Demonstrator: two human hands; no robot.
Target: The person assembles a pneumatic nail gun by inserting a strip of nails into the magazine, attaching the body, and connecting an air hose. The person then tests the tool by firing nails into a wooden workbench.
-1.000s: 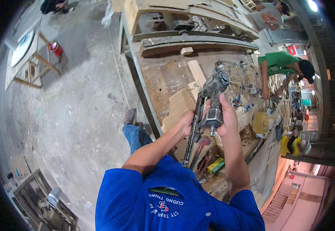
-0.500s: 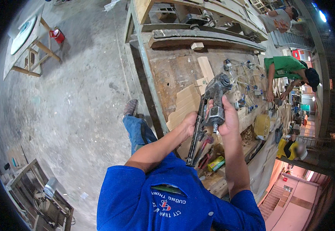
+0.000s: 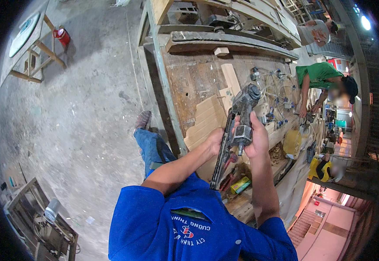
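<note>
Both hands clasp one tool, raised above the bench. The right hand (image 3: 255, 138) is clenched around the handle of the dark grey metal pneumatic nail gun (image 3: 238, 126), its fingers wrapped across the body just above a short silver air fitting that points down. The left hand (image 3: 217, 140) closes on the long, narrow black magazine rail (image 3: 221, 158), which slants down toward the person's chest. The gun's rounded head points up and away, and its casing looks worn and scuffed. How the left fingers sit behind the rail is hidden.

Below the hands, a small green and yellow box (image 3: 240, 185) lies on the worn wooden bench (image 3: 189, 82), beside red-handled tools too blurred to identify. Pale, stepped wooden boards (image 3: 207, 122) lie stacked just left of the gun. A yellow round container (image 3: 292, 143) sits to the right, near tangled clear hoses with blue fittings (image 3: 276, 93).

On the concrete floor (image 3: 80, 122), a red canister (image 3: 62, 36) stands at a wooden trestle. Another person in a green shirt (image 3: 318, 74) bends over the bench farther along; what their hands work on is too small to make out.
</note>
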